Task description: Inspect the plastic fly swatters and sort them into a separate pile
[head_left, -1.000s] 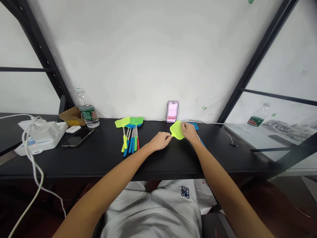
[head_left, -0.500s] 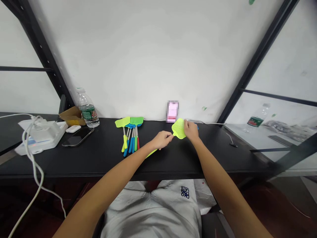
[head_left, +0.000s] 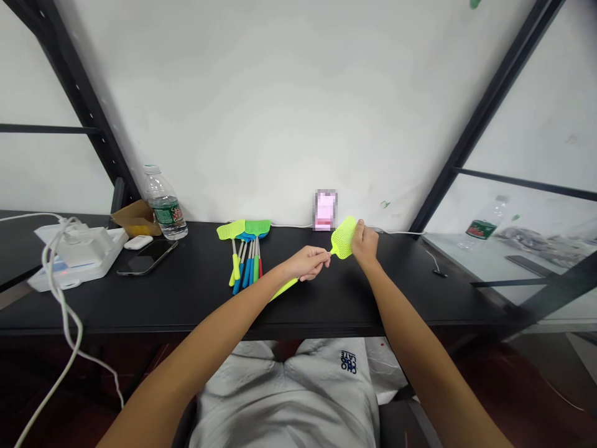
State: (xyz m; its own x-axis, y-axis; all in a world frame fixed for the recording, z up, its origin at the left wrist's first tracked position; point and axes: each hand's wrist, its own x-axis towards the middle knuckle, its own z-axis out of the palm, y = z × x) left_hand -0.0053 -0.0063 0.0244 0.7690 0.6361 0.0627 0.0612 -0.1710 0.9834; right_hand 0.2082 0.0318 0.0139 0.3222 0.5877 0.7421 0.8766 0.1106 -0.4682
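A yellow-green fly swatter point(head_left: 344, 238) is stretched between my hands. My left hand point(head_left: 310, 262) is closed on its thin shaft, just below the perforated head. My right hand point(head_left: 365, 244) is closed on the right edge of that head, thumb uppermost. The swatter's yellow-green handle point(head_left: 283, 290) slants out below my left wrist toward the table's front. To the left, several fly swatters point(head_left: 257, 228) lie bunched together, their yellow, green and blue heads toward the wall and their coloured grips toward me.
A lit phone point(head_left: 325, 210), blurred out, leans on the wall. On the black table point(head_left: 405, 292), a water bottle point(head_left: 166, 208), a dark phone point(head_left: 148, 257), a white case point(head_left: 138, 242), an open carton point(head_left: 136, 219) and a power strip point(head_left: 91, 267) with cables stand left. Black metal posts flank both sides.
Both hands have shifted slightly right with the swatter. Its head has tilted more upright and risen a little. The bunched swatters have not moved.
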